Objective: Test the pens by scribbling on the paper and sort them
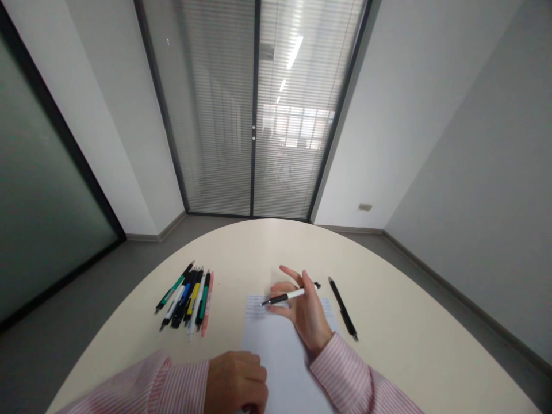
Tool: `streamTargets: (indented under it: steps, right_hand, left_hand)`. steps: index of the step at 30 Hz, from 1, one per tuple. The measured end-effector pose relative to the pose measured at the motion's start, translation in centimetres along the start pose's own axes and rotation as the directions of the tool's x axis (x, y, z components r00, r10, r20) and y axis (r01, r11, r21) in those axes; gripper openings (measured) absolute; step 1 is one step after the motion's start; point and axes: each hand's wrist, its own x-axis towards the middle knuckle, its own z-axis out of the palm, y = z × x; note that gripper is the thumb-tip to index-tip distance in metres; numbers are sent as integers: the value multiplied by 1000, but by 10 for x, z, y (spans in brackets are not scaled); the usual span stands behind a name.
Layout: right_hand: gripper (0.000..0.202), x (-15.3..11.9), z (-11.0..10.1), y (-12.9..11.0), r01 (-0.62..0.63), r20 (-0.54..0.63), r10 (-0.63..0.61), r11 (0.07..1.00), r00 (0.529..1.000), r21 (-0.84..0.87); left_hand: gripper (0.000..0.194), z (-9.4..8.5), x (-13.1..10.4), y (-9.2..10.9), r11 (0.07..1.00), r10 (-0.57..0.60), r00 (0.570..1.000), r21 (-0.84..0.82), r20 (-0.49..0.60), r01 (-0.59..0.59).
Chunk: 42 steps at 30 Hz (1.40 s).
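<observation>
A black-and-white pen [295, 293] lies across the fingers of my right hand [308, 313], its tip pointing left over the top of a white sheet of paper [280, 356]. The thumb and fingers close on the pen's barrel while other fingers stay spread. Lines of small writing run along the paper's top edge; I cannot read them. My left hand [237, 379] rests curled at the sheet's lower left, back of the hand up. Its fingertips are turned under, so whatever they hold, if anything, is hidden.
Several pens and markers [190, 296] lie side by side on the left of the round, cream table [267, 247]. One black pen [342, 307] lies right of the paper. Beyond the table's curved edge stand a glass partition with blinds [219, 115] and white walls.
</observation>
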Motion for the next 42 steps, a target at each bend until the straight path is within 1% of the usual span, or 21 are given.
streamTargets:
  steps: [2,3,4,5,7,9,11,13,15,17,19,22,24,28,32,37,38,40,42]
  right_hand:
    - [63,0,-1,5,21,-3,-22,972,1000,-233]
    - [64,0,-2,8,48,-5,-53,933,999,-355]
    - [60,0,-2,10,89,2,-100,883,995,-460]
    - [52,0,-2,12,138,18,-152,832,988,-537]
    - [33,1,-3,14,208,47,-229,757,972,-620]
    - [23,1,-3,15,228,53,-256,724,965,-651]
    - [16,1,-4,16,217,66,-234,709,970,-671]
    - [13,1,-5,18,207,102,-192,681,976,-702]
    - [17,1,-5,20,200,123,-165,635,979,-746]
    - [26,0,-5,22,203,131,-165,581,978,-788]
    - [31,0,-4,24,213,140,-173,535,975,-817]
    - [34,1,-4,26,223,162,-164,493,973,-841]
    - [34,2,-4,28,223,172,-147,479,974,-849]
    - [33,3,-5,31,218,178,-129,461,976,-860]
    - [30,2,-5,31,227,189,-130,443,973,-867]
    - [30,0,-4,29,238,193,-146,423,970,-875]
    - [30,0,-4,29,238,192,-150,420,970,-875]
    - [30,0,-4,29,237,187,-157,418,970,-877]
    - [30,1,-4,29,236,183,-163,414,970,-879]
  left_hand:
    - [33,-4,1,0,1000,16,999,12,45,-16]
    - [32,-6,1,0,999,28,997,16,76,-29]
    - [32,-7,2,0,999,39,994,17,101,-41]
    - [31,-9,2,0,999,42,993,20,113,-45]
    - [31,-9,2,-1,998,46,991,23,129,-50]
    - [32,-7,1,-2,998,39,992,35,116,-43]
    - [34,-5,1,-3,998,34,994,45,101,-39]
    - [35,-5,1,-2,998,31,996,49,89,-35]
    - [35,-6,2,-1,998,28,995,45,97,-33]
    - [36,-7,3,0,999,24,994,38,103,-28]
    - [37,-7,3,1,999,14,997,34,78,-17]
    - [37,-6,3,1,999,5,1000,39,18,-5]
    - [35,-8,3,1,999,26,998,36,60,-28]
    - [31,-18,7,0,996,72,988,40,139,-78]
    - [28,-22,10,-1,991,128,968,21,214,-136]
    - [35,-16,7,1,996,15,988,79,151,-27]
    - [35,-16,6,2,996,13,989,80,149,-25]
    - [34,-17,6,1,996,53,981,57,185,-64]
    - [32,-17,6,1,996,64,978,53,197,-76]
